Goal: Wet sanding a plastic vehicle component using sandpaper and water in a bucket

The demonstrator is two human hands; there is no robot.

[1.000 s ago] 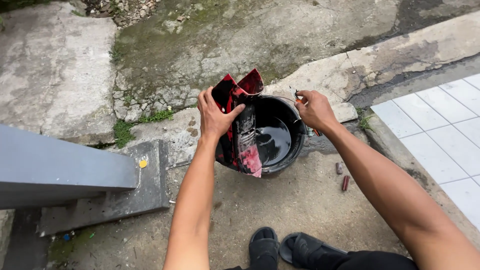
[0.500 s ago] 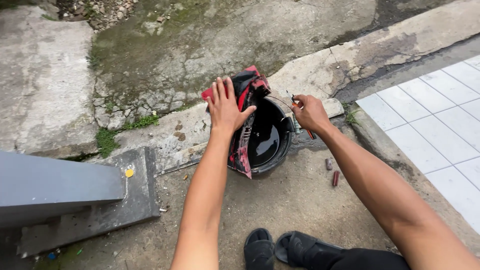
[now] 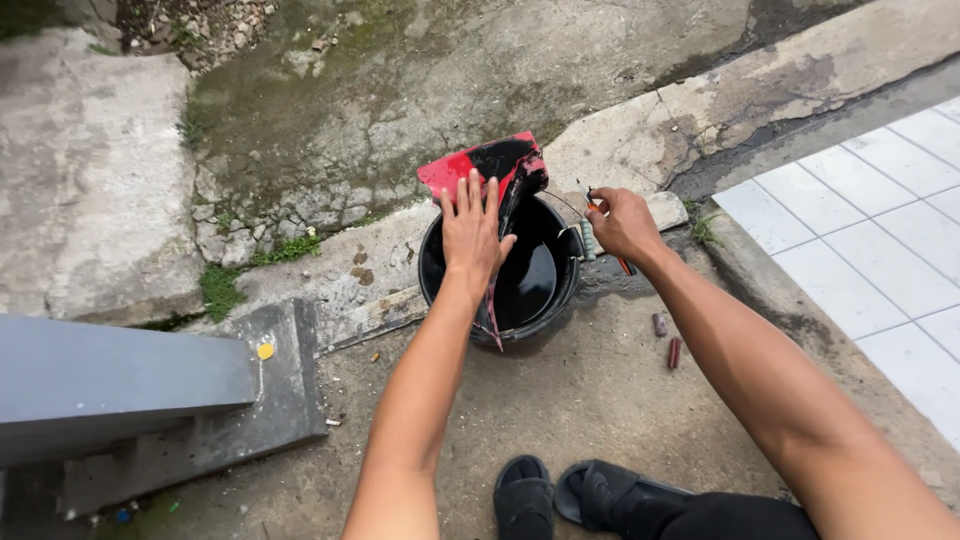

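Observation:
A black bucket point(image 3: 545, 325) with dark liquid stands on the concrete ground. A red tray smeared with black paint point(image 3: 470, 165) leans across its left rim. My left hand point(image 3: 472, 232) lies flat on that tray, fingers spread and pointing away from me. At the bucket's right rim my right hand point(image 3: 620, 225) grips a small paint roller point(image 3: 588, 238) by its red handle, with the roller head hanging just inside the rim.
A grey painted block point(image 3: 110, 385) and slab sit at the left. White floor tiles point(image 3: 860, 230) lie to the right beyond a concrete kerb. Two small reddish pieces point(image 3: 667, 340) rest on the ground right of the bucket. My black sandals point(image 3: 580, 495) are below.
My left hand slid up the tray and flattened on it, tipping the tray further over the bucket rim. The right hand stayed at the right rim with the roller.

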